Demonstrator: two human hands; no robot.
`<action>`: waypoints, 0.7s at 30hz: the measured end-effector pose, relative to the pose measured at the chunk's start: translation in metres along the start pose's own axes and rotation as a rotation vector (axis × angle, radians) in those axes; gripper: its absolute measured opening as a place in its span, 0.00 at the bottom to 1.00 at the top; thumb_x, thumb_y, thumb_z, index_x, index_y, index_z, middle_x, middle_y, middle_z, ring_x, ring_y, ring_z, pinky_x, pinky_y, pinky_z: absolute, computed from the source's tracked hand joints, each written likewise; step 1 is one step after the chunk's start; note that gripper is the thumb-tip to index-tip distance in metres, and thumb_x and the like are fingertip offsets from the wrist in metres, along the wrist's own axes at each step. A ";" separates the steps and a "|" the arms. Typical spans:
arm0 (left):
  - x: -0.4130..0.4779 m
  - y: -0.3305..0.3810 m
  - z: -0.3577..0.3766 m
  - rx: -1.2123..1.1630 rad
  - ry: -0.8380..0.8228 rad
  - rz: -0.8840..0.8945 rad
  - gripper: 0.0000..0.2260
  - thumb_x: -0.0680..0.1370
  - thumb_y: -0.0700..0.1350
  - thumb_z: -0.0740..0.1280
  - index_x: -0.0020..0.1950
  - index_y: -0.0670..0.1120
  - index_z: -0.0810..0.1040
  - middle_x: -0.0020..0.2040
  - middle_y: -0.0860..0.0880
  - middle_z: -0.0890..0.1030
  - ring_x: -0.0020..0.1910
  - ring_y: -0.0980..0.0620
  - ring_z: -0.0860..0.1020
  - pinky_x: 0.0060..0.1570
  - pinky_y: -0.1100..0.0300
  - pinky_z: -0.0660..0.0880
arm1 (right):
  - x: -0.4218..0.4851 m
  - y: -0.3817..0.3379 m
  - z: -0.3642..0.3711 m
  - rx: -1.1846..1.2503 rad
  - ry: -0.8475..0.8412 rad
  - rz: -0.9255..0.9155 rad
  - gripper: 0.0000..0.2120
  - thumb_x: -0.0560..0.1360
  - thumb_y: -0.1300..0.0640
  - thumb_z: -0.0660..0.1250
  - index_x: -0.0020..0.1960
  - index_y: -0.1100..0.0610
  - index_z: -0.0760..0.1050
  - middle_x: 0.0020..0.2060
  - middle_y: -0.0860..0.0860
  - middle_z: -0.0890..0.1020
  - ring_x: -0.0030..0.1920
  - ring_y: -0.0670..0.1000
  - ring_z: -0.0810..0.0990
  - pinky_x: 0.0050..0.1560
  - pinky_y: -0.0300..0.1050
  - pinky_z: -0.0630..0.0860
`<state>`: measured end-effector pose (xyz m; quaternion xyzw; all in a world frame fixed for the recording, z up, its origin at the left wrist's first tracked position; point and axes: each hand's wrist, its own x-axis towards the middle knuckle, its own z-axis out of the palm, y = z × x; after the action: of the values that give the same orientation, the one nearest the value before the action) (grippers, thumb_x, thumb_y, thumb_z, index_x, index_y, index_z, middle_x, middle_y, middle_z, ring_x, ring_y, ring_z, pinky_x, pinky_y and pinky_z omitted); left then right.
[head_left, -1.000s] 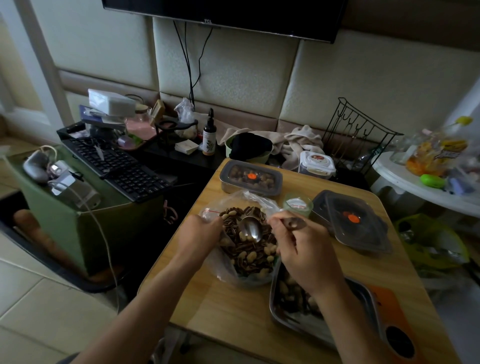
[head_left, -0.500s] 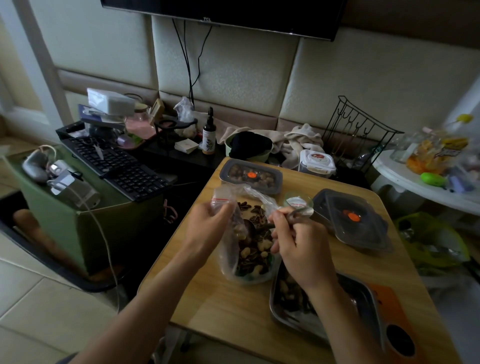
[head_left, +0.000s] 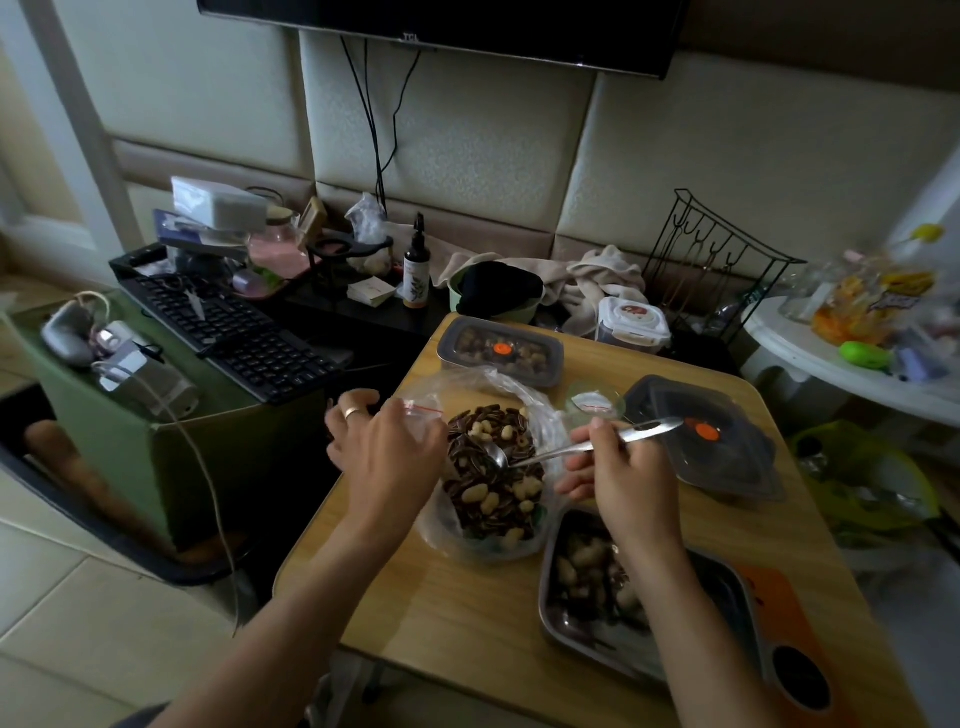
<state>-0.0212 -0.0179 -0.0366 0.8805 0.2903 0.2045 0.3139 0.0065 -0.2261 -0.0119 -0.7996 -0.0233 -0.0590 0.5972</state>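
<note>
Bowl of slim metal spoon (head_left: 571, 447), gripped by right hand (head_left: 621, 480), is half buried. Clear plastic bag (head_left: 519, 387) is pinched by left hand (head_left: 387, 452).

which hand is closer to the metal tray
Right. The right hand, holding the spoon, is right at the far rim of the metal tray; the left hand grips the bag, farther left.

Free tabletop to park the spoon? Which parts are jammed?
Bare wood at the near-left table corner, bordered by the bag and metal tray. A smaller strip lies on the right, between the dark lidded container and orange mat. Crowded: the back, where lidded box and small cup hem the bag.
</note>
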 end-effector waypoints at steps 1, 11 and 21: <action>-0.002 0.002 -0.001 0.006 0.054 0.067 0.12 0.77 0.54 0.67 0.54 0.47 0.80 0.66 0.47 0.66 0.66 0.45 0.61 0.61 0.48 0.65 | 0.001 0.000 -0.001 0.008 0.010 0.012 0.17 0.86 0.51 0.60 0.47 0.58 0.81 0.31 0.54 0.84 0.31 0.55 0.85 0.35 0.49 0.82; -0.014 0.010 0.020 -0.165 -0.233 0.378 0.07 0.77 0.40 0.69 0.52 0.44 0.72 0.39 0.49 0.79 0.37 0.50 0.78 0.31 0.57 0.74 | 0.007 -0.002 -0.011 0.080 0.126 -0.052 0.18 0.87 0.50 0.58 0.46 0.54 0.81 0.31 0.54 0.83 0.30 0.55 0.84 0.33 0.47 0.77; -0.012 0.019 0.029 -0.335 -0.446 0.027 0.13 0.75 0.46 0.75 0.56 0.48 0.76 0.48 0.50 0.82 0.46 0.50 0.82 0.48 0.46 0.84 | 0.009 -0.005 -0.028 0.172 0.254 -0.107 0.18 0.87 0.50 0.57 0.47 0.57 0.80 0.31 0.54 0.80 0.28 0.51 0.80 0.28 0.40 0.73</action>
<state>-0.0076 -0.0503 -0.0473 0.8436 0.1642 0.0547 0.5084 0.0134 -0.2514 0.0022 -0.7293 0.0049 -0.1889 0.6575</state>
